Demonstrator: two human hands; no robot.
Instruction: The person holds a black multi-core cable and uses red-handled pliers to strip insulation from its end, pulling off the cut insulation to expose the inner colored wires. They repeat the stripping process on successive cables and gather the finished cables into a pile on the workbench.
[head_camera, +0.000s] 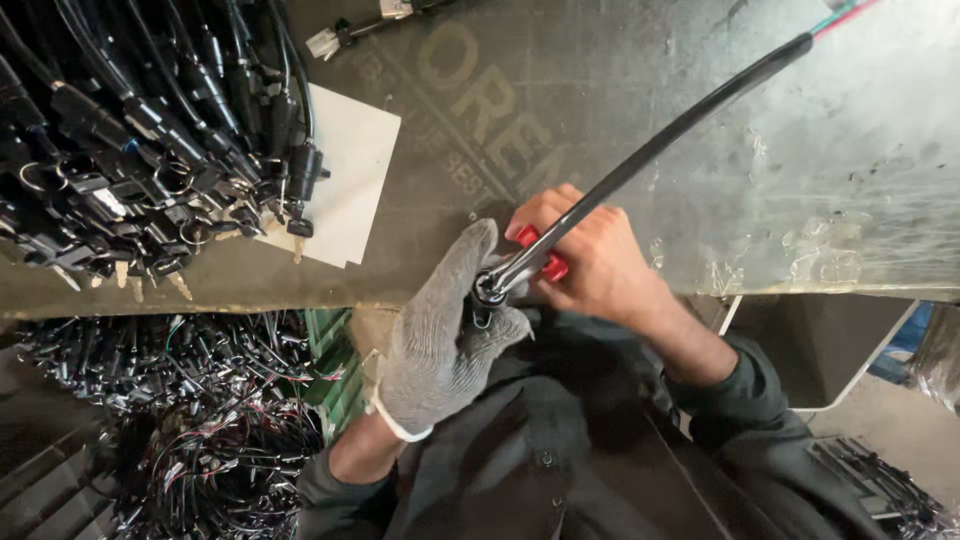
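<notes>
Left hand (440, 340) in grey knit glove, fingers clenched on metal end of glossy black sleeved cable (650, 150); bare right hand (590, 262) grips red-handled tool (540, 255) over worn metal surface (800, 180).

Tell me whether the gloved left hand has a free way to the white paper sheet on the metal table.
Probably yes: bare table lies between the grey-gloved left hand and the white paper sheet, but that hand now grips the black cable end.
</notes>
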